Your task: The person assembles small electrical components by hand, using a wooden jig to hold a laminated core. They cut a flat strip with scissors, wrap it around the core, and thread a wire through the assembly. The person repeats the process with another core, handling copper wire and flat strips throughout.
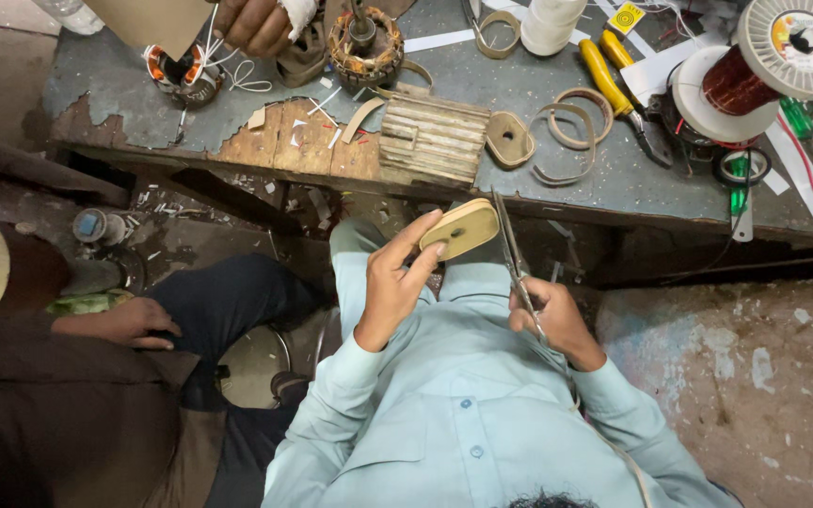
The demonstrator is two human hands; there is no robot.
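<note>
Left hand (395,282) is up in front of the chest, just off the table's (557,179) near edge, gripping a flat oval wooden former (461,229) between thumb and fingers, so it's closed on that piece. The former is tan, has a small hole near one end, and is tilted with its broad face toward the camera. Right hand (557,315) is wrapped around the handles of a pair of scissors (512,254); the blades point up and away, running just beside the former's right end. Can't quite tell if the blades actually touch the wood, but they're right there.

On the table, near the front edge, sits a ribbed wooden block (430,139) with another small rounded former (509,139) just right of it. A few loose tan loops (571,127) lie beside that, toward the middle. Yellow-handled pliers (613,85) are further right, and a big spool of copper wire (731,85) takes up the far right corner area. A wound stator (365,42) sits at the far edge, with a smaller orange-and-white coil part (181,73) toward the far left corner.

Another person's hand (261,23) with a bandaged finger is at the far edge next to the stator, and a second co-worker's hand (129,323) rests on a dark-trousered knee down on the left.
</note>
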